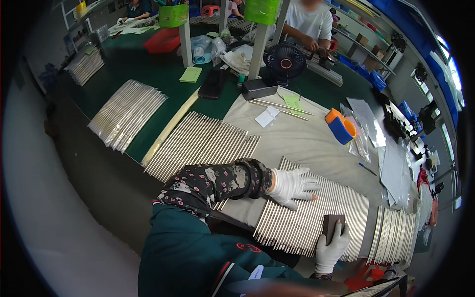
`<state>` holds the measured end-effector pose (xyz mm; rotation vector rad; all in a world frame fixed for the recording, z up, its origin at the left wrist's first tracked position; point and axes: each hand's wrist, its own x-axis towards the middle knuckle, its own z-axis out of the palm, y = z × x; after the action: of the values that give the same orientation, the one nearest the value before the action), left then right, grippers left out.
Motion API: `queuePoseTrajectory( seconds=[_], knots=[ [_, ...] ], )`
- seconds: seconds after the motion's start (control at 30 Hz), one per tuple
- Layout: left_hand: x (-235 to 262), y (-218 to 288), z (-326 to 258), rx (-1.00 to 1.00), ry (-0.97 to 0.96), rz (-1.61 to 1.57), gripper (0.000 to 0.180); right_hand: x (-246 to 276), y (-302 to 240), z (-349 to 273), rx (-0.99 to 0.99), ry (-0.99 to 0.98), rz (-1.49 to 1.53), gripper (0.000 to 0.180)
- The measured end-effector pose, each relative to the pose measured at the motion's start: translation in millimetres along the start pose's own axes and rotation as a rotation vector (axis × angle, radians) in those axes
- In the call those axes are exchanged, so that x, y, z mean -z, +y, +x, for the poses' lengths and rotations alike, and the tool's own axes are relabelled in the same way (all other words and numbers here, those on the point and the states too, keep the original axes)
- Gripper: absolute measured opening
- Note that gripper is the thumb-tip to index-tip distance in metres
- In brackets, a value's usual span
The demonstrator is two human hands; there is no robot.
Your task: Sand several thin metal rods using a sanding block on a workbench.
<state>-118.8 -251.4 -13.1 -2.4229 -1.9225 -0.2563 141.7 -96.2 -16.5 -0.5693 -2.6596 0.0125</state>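
A row of thin silvery metal rods [302, 222] lies side by side in front of me. My left hand [293, 188], in a white glove with at least one bare fingertip, rests flat across the rods' upper part with its fingers spread. Lower down and to the right, my right hand [332, 251], gloved too, grips a dark brown rectangular block [333, 225] against the rods. The block's underside is hidden. Another row of rods [203, 143] lies to the left, partly behind my left sleeve.
A further rod bundle [393, 235] lies at right, a plastic-wrapped one [127, 115] at left. Beyond are an orange-and-blue tape roll [341, 126], a pen [368, 169], a black fan [286, 63], a dark case [259, 89] and a phone [213, 83]. A co-worker [309, 24] sits across the table.
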Motion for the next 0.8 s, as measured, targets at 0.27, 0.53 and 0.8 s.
queuePoseTrajectory(
  seconds=[0.27, 0.53, 0.8],
  knots=[
    [12, -7, 12, 0.034, -0.024, 0.063, 0.060, 13, -15, 28, -0.073, 0.137, 0.017, 0.056],
    [6, -8, 17, -0.019, -0.008, 0.122, 0.060, 46, -103, -30, 0.233, -0.210, 0.324, 0.059],
    [4, -6, 13, -0.030, -0.005, 0.162, 0.059, 55, -84, -53, 0.021, 0.020, 0.221, 0.062]
  ],
)
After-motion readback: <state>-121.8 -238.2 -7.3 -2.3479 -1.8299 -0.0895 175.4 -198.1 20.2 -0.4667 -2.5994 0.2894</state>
